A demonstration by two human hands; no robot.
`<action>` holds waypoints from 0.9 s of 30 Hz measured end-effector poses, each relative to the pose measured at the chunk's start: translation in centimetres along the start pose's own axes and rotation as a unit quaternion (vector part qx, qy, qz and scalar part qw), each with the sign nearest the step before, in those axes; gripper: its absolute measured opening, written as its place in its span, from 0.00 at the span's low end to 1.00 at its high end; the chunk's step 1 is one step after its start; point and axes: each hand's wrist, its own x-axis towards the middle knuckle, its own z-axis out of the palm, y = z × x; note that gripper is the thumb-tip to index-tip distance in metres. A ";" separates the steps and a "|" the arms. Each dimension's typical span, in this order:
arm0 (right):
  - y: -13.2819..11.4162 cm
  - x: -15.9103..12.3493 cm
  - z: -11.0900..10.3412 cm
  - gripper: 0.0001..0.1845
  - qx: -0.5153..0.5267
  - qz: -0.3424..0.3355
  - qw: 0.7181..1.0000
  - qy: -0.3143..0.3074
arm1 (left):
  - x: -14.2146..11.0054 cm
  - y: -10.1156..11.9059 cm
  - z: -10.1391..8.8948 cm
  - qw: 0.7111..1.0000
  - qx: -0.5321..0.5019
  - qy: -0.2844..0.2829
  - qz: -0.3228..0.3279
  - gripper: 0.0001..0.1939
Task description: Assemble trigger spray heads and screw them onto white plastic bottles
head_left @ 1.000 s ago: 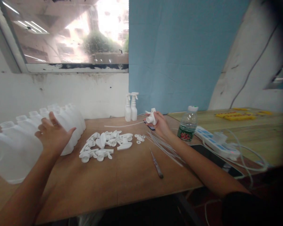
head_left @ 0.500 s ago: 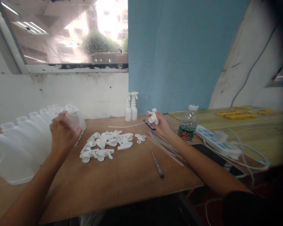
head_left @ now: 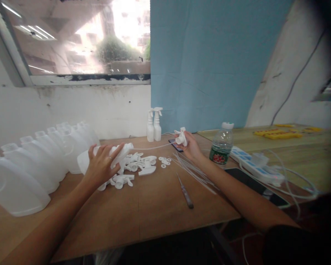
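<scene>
My left hand (head_left: pixel 101 163) is closed around a white plastic bottle (head_left: pixel 84 161), tipped on its side with its neck pointing right, above a pile of white trigger spray heads (head_left: pixel 120 181). In my right hand (head_left: pixel 192 148) is a white trigger sprayer head (head_left: pixel 181 138). A thin clear dip tube (head_left: pixel 157 148) runs left from that head, and its far end lies at the mouth of the tipped bottle; whether it is inside I cannot tell. Small white washers (head_left: pixel 164 160) and loose tubes (head_left: pixel 194 171) lie below my right hand.
Rows of uncapped white bottles (head_left: pixel 19 187) stand at the left. Two assembled spray bottles (head_left: pixel 157 127) stand by the wall. A screwdriver-like tool (head_left: pixel 185 193) lies in front; a water bottle (head_left: pixel 221 145), power strip (head_left: pixel 253 165) and black tablet (head_left: pixel 253 187) are at the right.
My left hand went from open above the bottles to gripping one, then brought it right and tipped it toward the tube. My right hand stayed nearly still with the sprayer head.
</scene>
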 end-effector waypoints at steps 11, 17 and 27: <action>0.1 0.2 -0.1 0.14 -0.020 -0.041 0.997 0.063 | -0.3 -0.1 0.3 1.000 -0.021 0.003 0.005 0.38; 0.7 -0.4 0.4 0.13 -0.040 -0.050 0.997 0.051 | -0.5 -0.2 1.0 0.998 -0.047 0.011 0.038 0.34; 2.9 -4.8 4.7 0.15 -0.086 -0.032 0.994 -0.057 | -0.8 2.1 0.4 0.992 -0.069 -0.016 0.109 0.32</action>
